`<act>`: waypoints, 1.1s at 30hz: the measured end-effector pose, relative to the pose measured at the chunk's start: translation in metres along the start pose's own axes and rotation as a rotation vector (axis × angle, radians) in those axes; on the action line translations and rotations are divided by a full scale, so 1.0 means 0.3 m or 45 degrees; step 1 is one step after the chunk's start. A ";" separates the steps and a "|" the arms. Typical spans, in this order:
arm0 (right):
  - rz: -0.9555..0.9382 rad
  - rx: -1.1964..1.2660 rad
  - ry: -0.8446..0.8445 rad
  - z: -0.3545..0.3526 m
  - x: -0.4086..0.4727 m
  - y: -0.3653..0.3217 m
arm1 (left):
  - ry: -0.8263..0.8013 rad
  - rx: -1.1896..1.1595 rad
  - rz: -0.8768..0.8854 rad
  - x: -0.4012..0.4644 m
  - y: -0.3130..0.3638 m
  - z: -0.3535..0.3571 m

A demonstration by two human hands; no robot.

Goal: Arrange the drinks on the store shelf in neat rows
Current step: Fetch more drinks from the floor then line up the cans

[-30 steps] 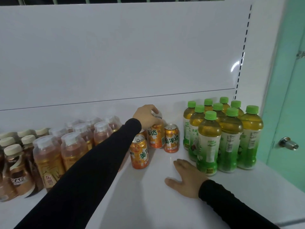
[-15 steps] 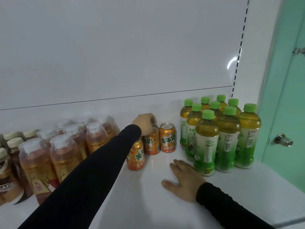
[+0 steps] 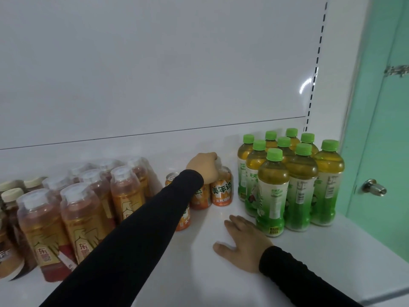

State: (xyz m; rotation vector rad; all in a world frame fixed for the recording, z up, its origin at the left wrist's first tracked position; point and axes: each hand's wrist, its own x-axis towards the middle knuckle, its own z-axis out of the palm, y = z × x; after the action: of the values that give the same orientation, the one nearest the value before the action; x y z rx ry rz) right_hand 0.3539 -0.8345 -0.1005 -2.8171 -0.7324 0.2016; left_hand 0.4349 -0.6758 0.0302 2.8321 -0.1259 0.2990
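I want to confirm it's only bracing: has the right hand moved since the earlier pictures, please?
No. The right hand lies flat on the shelf, just left of the front green bottle, as before.

White shelf (image 3: 221,273) carries green-capped bottles (image 3: 287,185), orange cans (image 3: 222,189), amber bottles (image 3: 84,218).

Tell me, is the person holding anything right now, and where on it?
The left hand grips an orange can by its top, fingers curled over the rim. The right hand holds nothing; it rests flat on the shelf.
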 end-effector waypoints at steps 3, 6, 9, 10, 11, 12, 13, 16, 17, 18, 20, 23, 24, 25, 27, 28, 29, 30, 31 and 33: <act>0.002 0.003 -0.017 -0.007 -0.002 -0.004 | 0.004 0.097 -0.012 0.002 0.027 0.060; 0.002 0.012 -0.012 -0.010 -0.005 -0.006 | 0.061 0.199 -0.066 -0.007 0.044 0.097; 0.001 0.028 -0.003 -0.013 -0.007 -0.006 | 0.108 0.097 -0.075 -0.020 0.051 0.100; 0.000 0.043 0.007 -0.012 -0.008 -0.006 | 0.119 0.046 -0.072 -0.027 0.051 0.096; -0.004 0.063 0.026 -0.012 -0.010 -0.006 | 0.137 -0.001 -0.064 -0.036 0.052 0.089; -0.010 0.086 0.052 -0.011 -0.013 -0.007 | 0.157 -0.051 -0.059 -0.045 0.052 0.079; -0.022 0.116 0.086 -0.011 -0.016 -0.009 | 0.174 -0.102 -0.061 -0.055 0.053 0.067; -0.051 0.265 0.291 -0.016 -0.028 -0.012 | 0.218 -0.217 -0.062 -0.102 0.059 0.005; -0.048 0.326 0.390 -0.022 -0.032 -0.015 | 0.244 -0.257 -0.056 -0.119 0.056 -0.018; -0.035 0.395 0.486 -0.026 -0.035 -0.020 | 0.271 -0.306 -0.053 -0.137 0.050 -0.042; -0.017 0.529 0.671 -0.031 -0.037 -0.031 | 0.323 -0.434 -0.052 -0.176 0.037 -0.083; -0.021 0.814 0.845 -0.052 -0.040 -0.053 | 0.364 -0.673 -0.085 -0.235 0.016 -0.130; -0.018 0.943 0.833 -0.067 -0.046 -0.067 | 0.377 -0.753 -0.095 -0.253 0.009 -0.140; -0.014 1.072 0.794 -0.082 -0.047 -0.082 | 0.386 -0.819 -0.102 -0.271 0.004 -0.147; -0.050 1.293 0.711 -0.108 -0.040 -0.111 | 0.388 -0.929 -0.115 -0.304 -0.003 -0.148; -0.094 1.367 0.693 -0.116 -0.035 -0.123 | 0.385 -0.979 -0.130 -0.316 -0.007 -0.145; -0.134 1.403 0.683 -0.122 -0.030 -0.134 | 0.380 -1.018 -0.149 -0.328 -0.012 -0.141; -0.155 1.412 0.673 -0.125 -0.028 -0.145 | 0.375 -1.049 -0.165 -0.342 -0.015 -0.137; -0.156 1.416 0.660 -0.127 -0.030 -0.152 | 0.371 -1.073 -0.183 -0.354 -0.019 -0.133; -0.178 1.468 0.638 -0.134 -0.039 -0.164 | 0.363 -1.102 -0.215 -0.376 -0.024 -0.127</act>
State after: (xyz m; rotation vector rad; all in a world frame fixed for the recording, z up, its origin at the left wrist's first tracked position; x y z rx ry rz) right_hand 0.3286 -0.8055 -0.0487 -1.6078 -0.4526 -0.0953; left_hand 0.3183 -0.6513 0.0395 1.9092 0.0420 0.4678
